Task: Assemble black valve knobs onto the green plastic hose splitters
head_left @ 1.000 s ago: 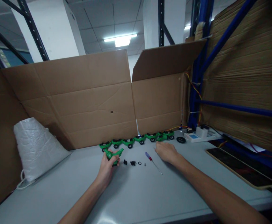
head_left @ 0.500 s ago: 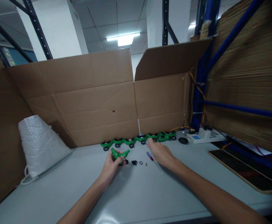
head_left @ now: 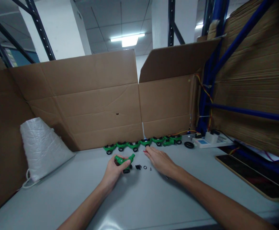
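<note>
My left hand (head_left: 113, 171) is closed around a green toy car body (head_left: 124, 159), held just above the grey table (head_left: 139, 204). Small black parts (head_left: 137, 166), a ring (head_left: 144, 167) and a tiny screw (head_left: 151, 168) lie right of it. My right hand (head_left: 160, 161) lies flat with fingers stretched out, over the spot where the screwdriver lay; the tool is hidden under it. A row of several green toy cars (head_left: 144, 142) stands behind, along the cardboard wall.
Cardboard walls (head_left: 93, 105) enclose the table at the back and left. A white woven bag (head_left: 41, 148) sits at the left. A black wheel (head_left: 189, 145), a white device with wires (head_left: 207, 140) and a dark flat board (head_left: 251, 174) lie at the right, by blue racking.
My right hand has slid left across the table, from beside the screwdriver to over it. My left hand has turned the green car body slightly and shifted right.
</note>
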